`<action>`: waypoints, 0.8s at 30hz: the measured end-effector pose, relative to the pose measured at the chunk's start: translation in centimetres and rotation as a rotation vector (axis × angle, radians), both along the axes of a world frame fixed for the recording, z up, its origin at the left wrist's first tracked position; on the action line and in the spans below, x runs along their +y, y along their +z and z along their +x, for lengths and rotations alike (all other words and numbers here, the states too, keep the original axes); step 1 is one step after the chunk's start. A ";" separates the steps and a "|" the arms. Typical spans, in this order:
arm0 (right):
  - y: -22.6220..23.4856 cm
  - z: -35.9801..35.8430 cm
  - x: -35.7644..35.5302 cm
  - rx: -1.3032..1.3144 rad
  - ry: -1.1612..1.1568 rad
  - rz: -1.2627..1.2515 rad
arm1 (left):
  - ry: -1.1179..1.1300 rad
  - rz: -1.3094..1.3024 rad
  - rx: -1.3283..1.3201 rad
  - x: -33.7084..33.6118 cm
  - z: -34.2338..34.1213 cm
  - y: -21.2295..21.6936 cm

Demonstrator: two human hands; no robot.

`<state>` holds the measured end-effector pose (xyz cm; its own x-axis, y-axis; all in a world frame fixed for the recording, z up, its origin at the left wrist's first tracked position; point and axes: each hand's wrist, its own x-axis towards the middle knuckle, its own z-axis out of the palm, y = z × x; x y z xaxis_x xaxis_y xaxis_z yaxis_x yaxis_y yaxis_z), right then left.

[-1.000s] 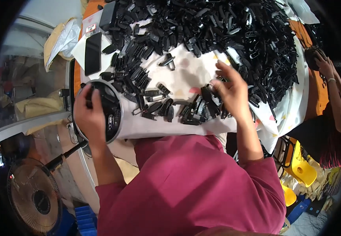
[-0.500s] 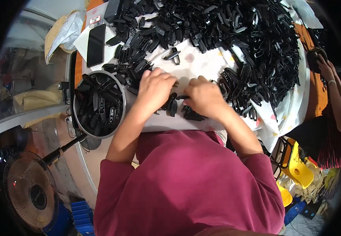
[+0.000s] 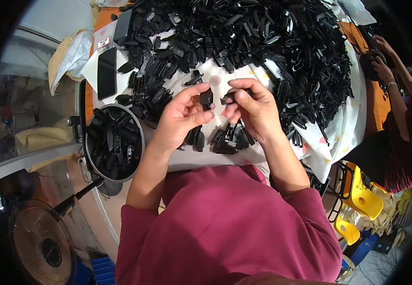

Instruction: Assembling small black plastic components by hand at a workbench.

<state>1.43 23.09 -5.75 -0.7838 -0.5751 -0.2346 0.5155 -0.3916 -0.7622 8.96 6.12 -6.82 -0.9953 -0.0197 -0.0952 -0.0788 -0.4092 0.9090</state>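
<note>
Over the table's near middle, my left hand (image 3: 179,114) is curled with thumb and fingers round an elongated black plastic part (image 3: 206,99). Facing it, my right hand (image 3: 257,110) pinches another dark plastic part (image 3: 229,97), partly hidden by the fingers. A narrow gap separates the two parts. Below my hands, a small cluster of black parts (image 3: 229,141) lies near the table's front edge, with a few more beside my left wrist. One loose part (image 3: 195,77) rests on the white cloth just beyond my left fingertips.
A large heap of black parts (image 3: 305,61) covers the table's far and right sides. At the left stand a round bucket (image 3: 142,137) of black parts and a dark phone (image 3: 106,73). A fan (image 3: 49,251) and yellow chair (image 3: 365,199) flank me. Another person's hand (image 3: 382,71) shows at right.
My hands have risen from the tabletop parts and turned to face each other, each now showing a black part in its fingers. The view has shifted slightly.
</note>
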 end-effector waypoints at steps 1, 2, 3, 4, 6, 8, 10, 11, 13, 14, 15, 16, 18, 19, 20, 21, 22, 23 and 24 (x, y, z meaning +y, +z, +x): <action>1.1 0.4 -0.1 -0.043 -0.012 -0.044 | 0.014 -0.048 0.036 -0.2 -0.2 -0.5; 1.9 0.7 -0.2 -0.086 -0.022 -0.088 | 0.015 -0.049 0.037 -0.2 -0.1 -0.5; 2.0 0.8 -0.1 -0.085 -0.020 -0.089 | 0.025 -0.226 0.002 -0.1 0.0 -0.2; 2.1 0.8 0.2 -0.032 0.033 -0.084 | 0.031 -0.402 -0.034 0.1 -0.1 0.1; 2.1 0.8 0.4 0.021 0.085 -0.078 | 0.119 -0.588 0.137 0.6 -0.3 0.4; 1.8 0.7 0.4 -0.003 0.056 -0.020 | 0.204 -0.676 0.405 1.1 -0.5 1.0; 1.8 0.7 0.5 -0.005 0.062 0.002 | 0.188 -0.760 0.388 0.9 -0.5 1.2; 1.6 0.8 0.5 -0.007 0.039 -0.026 | 0.192 -0.787 0.399 0.9 -0.3 1.5; 1.5 0.8 0.5 -0.009 0.015 -0.053 | 0.197 -0.813 0.410 0.9 -0.3 1.8; 1.4 0.8 0.4 -0.023 -0.011 -0.060 | 0.189 -0.837 0.409 0.9 -0.3 1.8; 1.4 0.8 0.4 -0.037 -0.037 -0.067 | 0.181 -0.860 0.408 0.9 -0.3 1.8; 1.3 0.7 0.5 -0.036 -0.039 -0.066 | 0.180 -0.859 0.409 1.1 -0.3 1.8; 1.0 0.6 0.9 0.032 -0.015 0.012 | 0.232 -0.884 0.496 1.4 -0.3 1.7; 1.8 0.6 1.1 0.022 0.023 0.052 | 0.228 -0.886 0.494 1.2 -0.3 1.5; 1.8 0.7 1.1 0.020 0.020 0.053 | 0.225 -0.884 0.494 1.1 -0.3 1.6; 1.9 0.7 1.1 -0.021 0.039 0.039 | 0.229 -0.897 0.500 1.1 -0.1 1.9; 1.9 0.6 1.3 -0.059 0.059 0.024 | 0.236 -0.908 0.508 1.2 -0.2 2.1; 2.0 0.8 1.2 -0.041 0.039 0.075 | 0.236 -0.906 0.510 1.3 -0.2 2.1; 2.1 0.7 1.3 -0.039 0.038 0.077 | 0.244 -0.999 0.531 1.4 -0.2 2.1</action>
<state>2.09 24.40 -3.63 -0.7512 -0.5832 -0.3090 0.5587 -0.3126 -0.7682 8.77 7.48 -4.67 -0.8647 -0.0472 0.5001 0.3923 0.5584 0.7309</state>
